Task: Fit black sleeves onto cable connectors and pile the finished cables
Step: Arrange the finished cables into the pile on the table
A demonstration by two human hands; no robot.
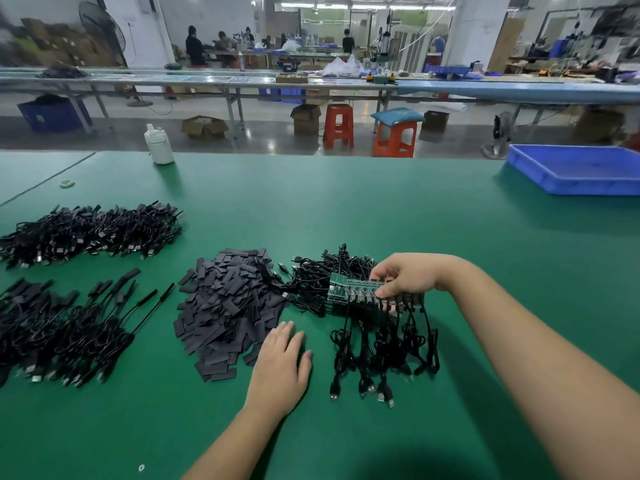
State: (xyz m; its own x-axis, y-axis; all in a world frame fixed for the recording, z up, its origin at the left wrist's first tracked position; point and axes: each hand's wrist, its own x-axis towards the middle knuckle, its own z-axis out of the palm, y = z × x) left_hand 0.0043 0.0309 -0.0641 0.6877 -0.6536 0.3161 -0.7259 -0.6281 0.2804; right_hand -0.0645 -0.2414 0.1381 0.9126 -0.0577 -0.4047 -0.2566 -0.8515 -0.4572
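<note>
Our right hand (403, 280) pinches a green strip of small circuit boards (353, 289), fingers on top and thumb at the near edge, and holds it just above the table (381, 209). Our left hand (280, 368) rests flat on the mat with fingers straight and relaxed, holding nothing, its fingertips just beside the pile of loose black sleeves (228, 310). The strip's long axis runs left to right across our view, slightly raised at the left end; a row of black cables (384, 355) hangs from its near edge and trails toward us, so each cable's long axis runs away-to-near, with the metal plugs at the ends nearest us. A tangle of further cables (318, 275) lies behind the strip, touching the sleeve pile. We judge the task well under way but far from complete: the sleeve pile is still large, and the boards in hand appear unsleeved. To the left, a near pile of cables with black sleeves on their ends (62, 327) appears to be finished work; a far pile of cables (90, 233) lies beyond it, and we cannot tell whether those are sleeved. A white bottle (159, 145) and a blue tray (581, 171) stand at the far edge.
</note>
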